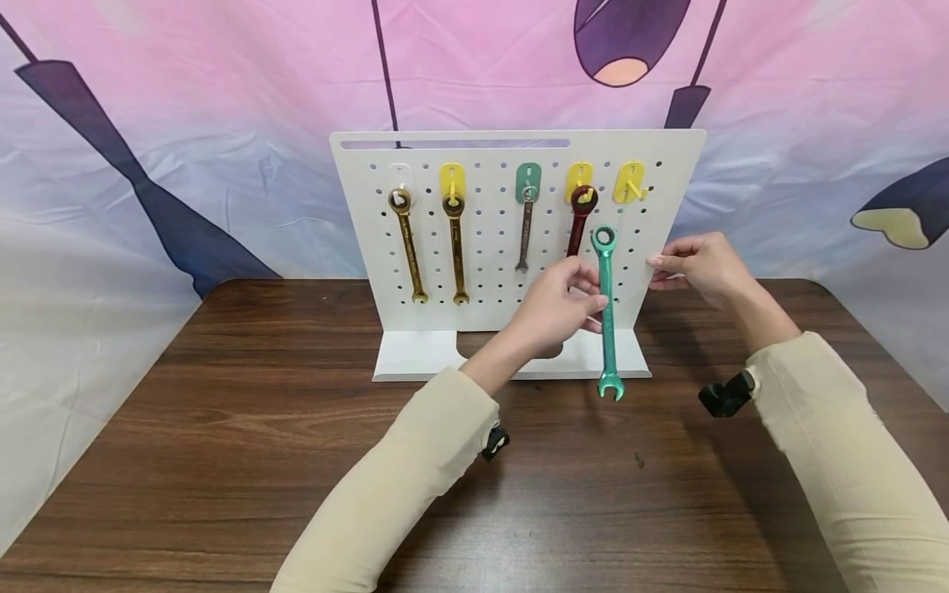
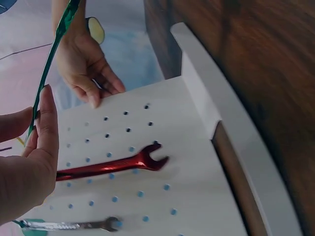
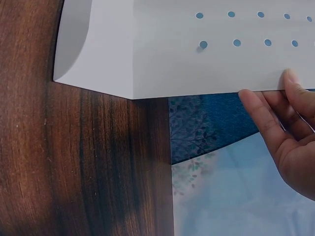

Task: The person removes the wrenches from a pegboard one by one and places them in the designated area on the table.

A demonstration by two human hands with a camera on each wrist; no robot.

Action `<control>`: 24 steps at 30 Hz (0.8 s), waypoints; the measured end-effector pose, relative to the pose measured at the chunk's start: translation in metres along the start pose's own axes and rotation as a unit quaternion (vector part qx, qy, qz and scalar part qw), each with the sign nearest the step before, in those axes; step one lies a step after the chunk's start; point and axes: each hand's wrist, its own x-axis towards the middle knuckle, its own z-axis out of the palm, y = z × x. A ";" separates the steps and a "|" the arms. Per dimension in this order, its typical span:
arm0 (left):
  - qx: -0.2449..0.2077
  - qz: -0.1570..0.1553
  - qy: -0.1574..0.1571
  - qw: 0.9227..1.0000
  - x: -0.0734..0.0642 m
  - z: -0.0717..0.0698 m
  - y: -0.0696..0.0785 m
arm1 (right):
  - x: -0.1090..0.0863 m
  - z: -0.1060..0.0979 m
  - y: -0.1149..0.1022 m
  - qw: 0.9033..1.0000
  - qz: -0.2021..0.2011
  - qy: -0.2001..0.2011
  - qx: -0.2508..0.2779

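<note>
In the head view, my left hand [image 1: 558, 303] pinches a green combination wrench [image 1: 608, 329] by its shaft, thumb on one side and fingers on the other. The wrench stands nearly upright before a white pegboard [image 1: 430, 319], ring end up and open jaw down. Just above its ring is a yellow hook [image 1: 628, 183]. My right hand [image 1: 700, 265] grips the board's right edge. In the right wrist view the thumb lies on the board's face, with the fingers [image 3: 261, 115] at its edge. Beside the left hand hangs a red wrench [image 2: 110, 167], partly hidden by that hand in the head view.
Two gold wrenches [image 1: 411, 251] hang on hooks at the board's left. A small silver wrench [image 1: 525, 235] hangs from a green hook [image 1: 529, 175] near the middle. The board stands on its white base [image 1: 415, 354] on a dark wooden table [image 1: 222, 412], before a patterned cloth [image 1: 259, 165].
</note>
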 end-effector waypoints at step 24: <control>-0.028 -0.087 -0.014 0.996 -0.024 -0.026 -0.047 | 0.002 0.000 0.001 1.000 0.016 -0.004 0.012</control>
